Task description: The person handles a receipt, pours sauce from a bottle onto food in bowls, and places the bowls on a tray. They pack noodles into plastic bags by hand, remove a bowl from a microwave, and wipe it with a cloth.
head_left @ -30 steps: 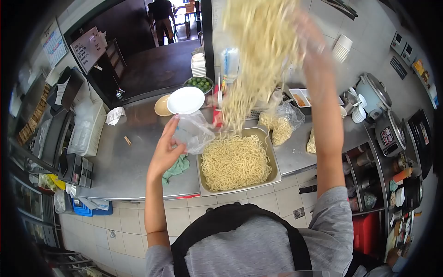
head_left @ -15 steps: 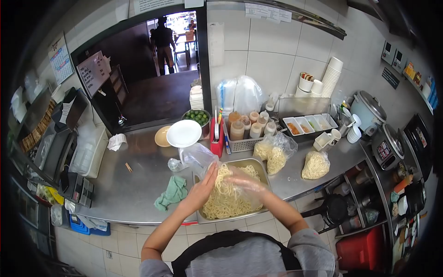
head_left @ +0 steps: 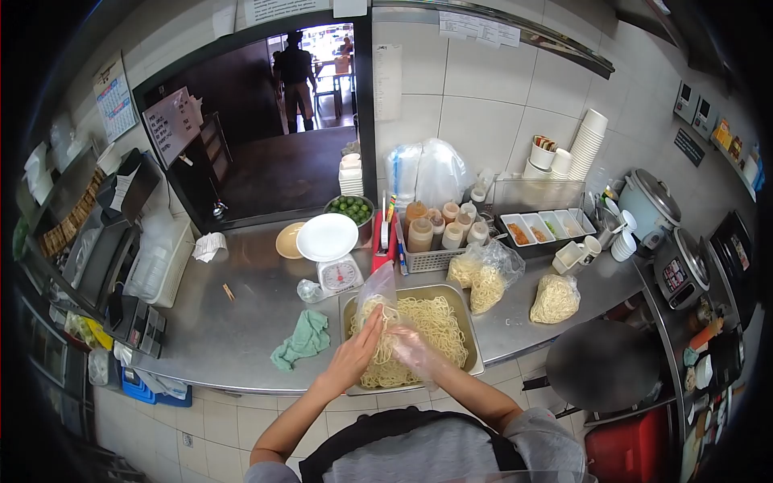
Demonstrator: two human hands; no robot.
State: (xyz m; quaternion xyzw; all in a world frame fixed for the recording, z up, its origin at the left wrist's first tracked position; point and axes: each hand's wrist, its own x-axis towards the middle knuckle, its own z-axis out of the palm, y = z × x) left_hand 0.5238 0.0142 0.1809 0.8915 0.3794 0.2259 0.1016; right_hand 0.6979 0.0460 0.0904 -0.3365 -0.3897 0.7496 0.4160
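Observation:
A clear plastic bag (head_left: 380, 283) with noodles inside stands upright between my hands, over the near left part of the metal tray (head_left: 478, 359). My bare left hand (head_left: 355, 354) presses along the bag's left side, its fingers straight and held together. On the other side, my right hand (head_left: 419, 352), in a clear plastic glove, is closed against the bag; the film partly hides its fingertips. Loose yellow noodles (head_left: 439, 322) fill the tray under and around both hands.
A dial scale (head_left: 339, 276) carrying a white plate (head_left: 327, 236) stands behind the tray. A green cloth (head_left: 302, 340) lies left. Bagged noodles (head_left: 555, 299) sit right, sauce bottles (head_left: 419, 235) behind. A blurred round dark shape (head_left: 604, 365) shows at the lower right.
The bag has swung from leaning left to upright, uncovering the scale dial. My hands have drawn slightly lower over the tray, and the right one has come nearer my body.

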